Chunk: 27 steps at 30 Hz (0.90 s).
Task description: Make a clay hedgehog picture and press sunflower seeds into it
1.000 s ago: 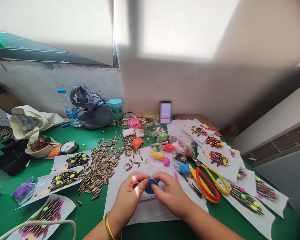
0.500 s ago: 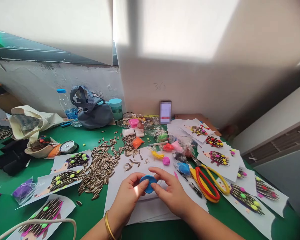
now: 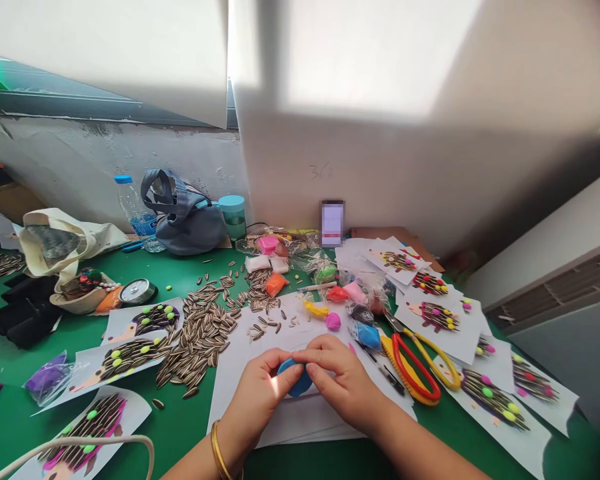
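One blue clay disc (image 3: 303, 385) is held above the white paper sheets (image 3: 290, 430) near the middle of the worktop's near edge. The left hand (image 3: 257, 393), with a gold bangle (image 3: 217, 448) at its wrist, grasps the disc's left side, thumb laid across its face. The right hand (image 3: 347, 387) grasps its upper right part between thumb and curled fingers; the fingertips behind the disc are hidden. Just beyond the hands, on the sheets, lie a magenta ball (image 3: 333, 322) and a yellow clay piece (image 3: 316, 309). To the left, a heap of striped seeds (image 3: 203, 333) partly overlaps the paper. To the right are a blue clay packet (image 3: 367, 337), pens (image 3: 393, 380) and scissors (image 3: 404, 331) with red and yellow handles. Seed-covered hedgehog cards flank the work: the left cards (image 3: 87, 373) beside the heap, the right cards (image 3: 535, 427) spread along the right edge of the green worktop (image 3: 185, 433). A purple clay packet (image 3: 49, 379) lies outward of the left group. Along the far edge, by the wall, stand a bottle (image 3: 143, 220), a grey-blue bag (image 3: 193, 230), a turquoise-lidded jar (image 3: 233, 220) and, farther right, an upright phone (image 3: 333, 223). A pale cable (image 3: 105, 439) arches over the near left portion.
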{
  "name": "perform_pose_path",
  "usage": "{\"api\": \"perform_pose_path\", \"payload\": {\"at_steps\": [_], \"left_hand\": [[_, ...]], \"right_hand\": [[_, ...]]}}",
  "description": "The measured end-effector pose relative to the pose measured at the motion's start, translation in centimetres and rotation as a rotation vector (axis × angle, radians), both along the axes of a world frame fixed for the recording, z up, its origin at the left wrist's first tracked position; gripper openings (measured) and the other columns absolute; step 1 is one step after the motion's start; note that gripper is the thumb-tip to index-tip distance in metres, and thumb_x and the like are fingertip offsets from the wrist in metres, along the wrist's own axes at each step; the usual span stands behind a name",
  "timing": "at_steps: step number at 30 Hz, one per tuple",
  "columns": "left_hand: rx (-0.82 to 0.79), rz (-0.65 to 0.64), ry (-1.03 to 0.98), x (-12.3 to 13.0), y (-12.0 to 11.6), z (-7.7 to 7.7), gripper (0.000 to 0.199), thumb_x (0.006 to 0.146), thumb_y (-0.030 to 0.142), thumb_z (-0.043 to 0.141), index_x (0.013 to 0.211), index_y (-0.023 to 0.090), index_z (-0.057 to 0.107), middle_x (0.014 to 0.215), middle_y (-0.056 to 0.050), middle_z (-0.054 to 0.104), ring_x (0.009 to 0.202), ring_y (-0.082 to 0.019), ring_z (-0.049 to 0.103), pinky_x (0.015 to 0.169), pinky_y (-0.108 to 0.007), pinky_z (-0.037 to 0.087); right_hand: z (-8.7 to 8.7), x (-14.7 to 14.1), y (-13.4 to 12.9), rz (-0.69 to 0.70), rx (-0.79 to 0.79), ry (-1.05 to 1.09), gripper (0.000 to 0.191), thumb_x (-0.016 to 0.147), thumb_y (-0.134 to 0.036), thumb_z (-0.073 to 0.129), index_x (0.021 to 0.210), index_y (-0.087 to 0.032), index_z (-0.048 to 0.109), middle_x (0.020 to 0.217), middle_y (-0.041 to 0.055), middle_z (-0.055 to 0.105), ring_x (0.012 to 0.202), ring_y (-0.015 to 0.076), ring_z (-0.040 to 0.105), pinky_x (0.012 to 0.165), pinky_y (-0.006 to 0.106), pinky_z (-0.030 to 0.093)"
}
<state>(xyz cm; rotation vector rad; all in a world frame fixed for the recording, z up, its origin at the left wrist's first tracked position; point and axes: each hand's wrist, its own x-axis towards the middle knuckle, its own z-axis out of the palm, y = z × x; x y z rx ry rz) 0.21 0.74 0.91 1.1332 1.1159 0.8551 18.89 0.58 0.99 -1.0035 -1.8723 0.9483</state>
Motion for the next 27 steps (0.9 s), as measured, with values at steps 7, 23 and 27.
{"api": "perform_pose_path", "payload": {"at_steps": [7, 23, 27], "left_hand": [[0.054, -0.054, 0.105, 0.08, 0.02, 0.23, 0.036, 0.074, 0.049, 0.076, 0.084, 0.014, 0.075, 0.081, -0.006, 0.067, 0.079, -0.022, 0.057, 0.070, -0.029, 0.044], [0.021, 0.026, 0.010, 0.00, -0.16, -0.02, 0.040, 0.070, 0.047, 0.080, 0.094, 0.015, 0.075, 0.093, -0.010, 0.072, 0.087, -0.025, 0.063, 0.079, -0.035, 0.050], [0.140, 0.082, 0.119, -0.05, -0.12, -0.17, 0.048, 0.070, 0.046, 0.080, 0.108, 0.018, 0.074, 0.095, -0.010, 0.072, 0.085, -0.025, 0.064, 0.077, -0.036, 0.052]], "right_hand": [[0.09, 0.03, -0.11, 0.063, -0.033, 0.017, 0.033, 0.100, -0.043, 0.045, 0.118, -0.034, 0.071, 0.118, 0.0061, 0.057, 0.116, 0.0227, 0.052, 0.103, 0.040, 0.042], [-0.02, -0.34, 0.36, -0.097, -0.110, 0.103, 0.019, 0.094, -0.033, 0.059, 0.100, -0.024, 0.075, 0.092, 0.0045, 0.071, 0.089, 0.0183, 0.065, 0.081, 0.031, 0.051], [-0.02, -0.44, 0.23, -0.144, -0.097, 0.118, 0.017, 0.094, -0.031, 0.058, 0.097, -0.024, 0.074, 0.092, 0.0044, 0.072, 0.089, 0.0187, 0.065, 0.082, 0.032, 0.051]]}}
